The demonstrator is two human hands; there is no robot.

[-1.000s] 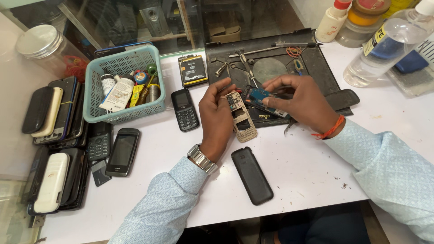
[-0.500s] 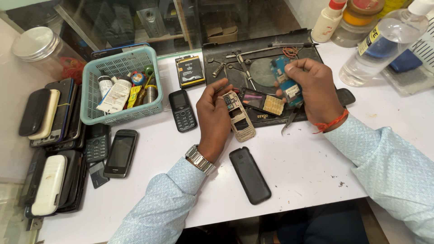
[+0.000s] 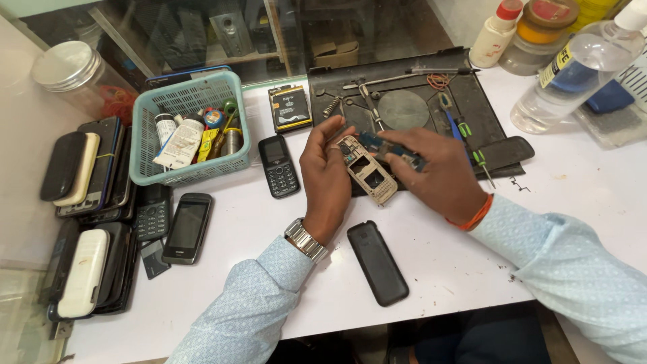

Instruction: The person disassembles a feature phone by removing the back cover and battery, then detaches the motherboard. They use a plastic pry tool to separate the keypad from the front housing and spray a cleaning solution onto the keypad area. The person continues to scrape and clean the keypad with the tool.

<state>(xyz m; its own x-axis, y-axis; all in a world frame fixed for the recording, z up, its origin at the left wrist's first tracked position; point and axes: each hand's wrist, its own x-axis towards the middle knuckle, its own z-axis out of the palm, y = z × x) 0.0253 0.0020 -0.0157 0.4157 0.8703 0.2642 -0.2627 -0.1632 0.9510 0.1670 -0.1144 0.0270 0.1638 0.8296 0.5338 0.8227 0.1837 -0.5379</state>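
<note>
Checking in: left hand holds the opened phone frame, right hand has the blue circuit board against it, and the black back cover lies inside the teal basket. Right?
Not quite. The head view shows the black back cover lying flat on the white table, near the person, not in the teal basket. The rest holds: the left hand holds the opened phone frame, and the right hand has the blue circuit board against it.

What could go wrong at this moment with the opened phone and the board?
1. The left hand pinches only the edge of the bare phone frame, so it might slip.
2. The right hand grips the blue circuit board bare-fingered; it may flex or get smudged.
3. Small screws and springs on the black work mat might get knocked away.
</note>
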